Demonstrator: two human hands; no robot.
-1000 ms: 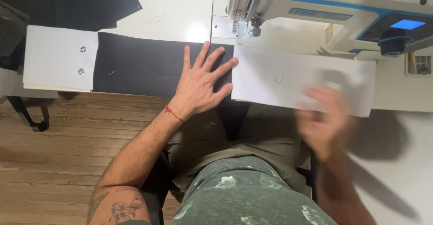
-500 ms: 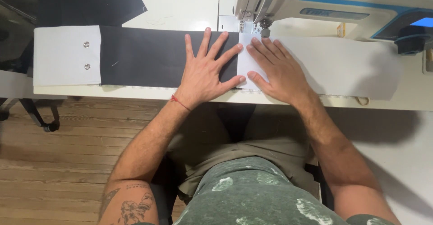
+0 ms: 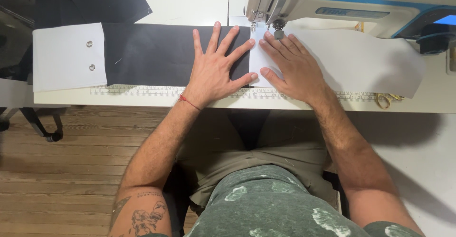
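Fingers spread and flat: left hand [image 3: 213, 71] on black cloth [image 3: 147, 54], right hand [image 3: 290, 68] on white cloth [image 3: 361, 61]. Seam between hands, just before needle [image 3: 253, 27]; strip lying crosswise, left to right of needle. Scissors [image 3: 387, 98] far right.

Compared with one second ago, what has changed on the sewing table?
The right hand, blurred in the air before, came down flat on the white fabric beside the needle. The fabric strip lies a little further from the table edge, uncovering the ruler. The left hand stayed flat on the black fabric.
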